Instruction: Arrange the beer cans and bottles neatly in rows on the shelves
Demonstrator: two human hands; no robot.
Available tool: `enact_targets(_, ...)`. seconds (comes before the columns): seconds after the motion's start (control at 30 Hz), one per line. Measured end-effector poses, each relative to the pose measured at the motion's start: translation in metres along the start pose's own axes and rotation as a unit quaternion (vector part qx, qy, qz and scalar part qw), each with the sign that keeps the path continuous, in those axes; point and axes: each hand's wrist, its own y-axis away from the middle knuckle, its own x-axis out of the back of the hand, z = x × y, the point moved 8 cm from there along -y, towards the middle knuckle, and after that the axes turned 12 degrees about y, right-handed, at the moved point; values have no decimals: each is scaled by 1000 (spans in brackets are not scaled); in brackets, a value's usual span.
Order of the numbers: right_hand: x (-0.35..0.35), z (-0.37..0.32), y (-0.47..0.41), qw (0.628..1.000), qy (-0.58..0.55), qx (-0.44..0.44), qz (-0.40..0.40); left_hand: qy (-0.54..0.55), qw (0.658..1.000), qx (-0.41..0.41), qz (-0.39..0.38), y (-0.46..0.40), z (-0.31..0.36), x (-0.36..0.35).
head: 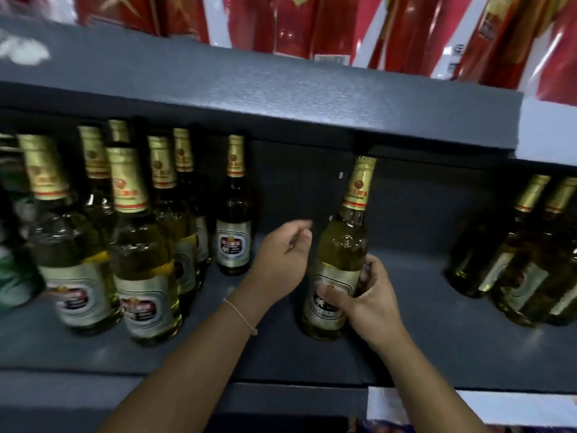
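**Shelf half sorted: one bottle in hand, a gap left to fill**

Head view. The right hand (365, 303) grasps a bottle (338, 260) low on its body, thumb across the label and fingers curled round the far side. The bottle stands in the middle of the shelf (421, 345), near the front edge, leaning slightly to the right, its base on or just above the board; I cannot tell which. The left hand (282, 254) hovers just beside the bottle's left shoulder, fingers loosely bent, holding nothing and apart from the glass.

Done so far, as I judge it: toward the left end a group of bottles (137, 245) stands in rough files running front to back, though the fronts are not level and the spacing is uneven. One lone bottle (234, 210) stands farther back, to the right of that group. At the right end a pair of bottles (512, 245) stands close together. Between the lone bottle and the pair lies a wide bare stretch of shelf, with only the held bottle in it. So the work looks partly done: the held bottle needs a place in a row, and the pair at the right is well apart from the rest.

Around: an upper shelf (281, 89) hangs low over the bottle necks, leaving little room to lift. Red packages (299, 23) stand on it. Something green (12, 276) sits at the far left, too blurred to name. No cans are plainly visible.
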Motion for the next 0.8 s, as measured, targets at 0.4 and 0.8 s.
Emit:
enact_targets(0.4, -112, -28, -6, 992, -49, 46, -107, -58, 996, 33, 50, 21, 5, 86)
enact_targets(0.8, -155, -38, -18, 989, -30, 86, -117, -97, 991, 76, 52, 29, -4, 107)
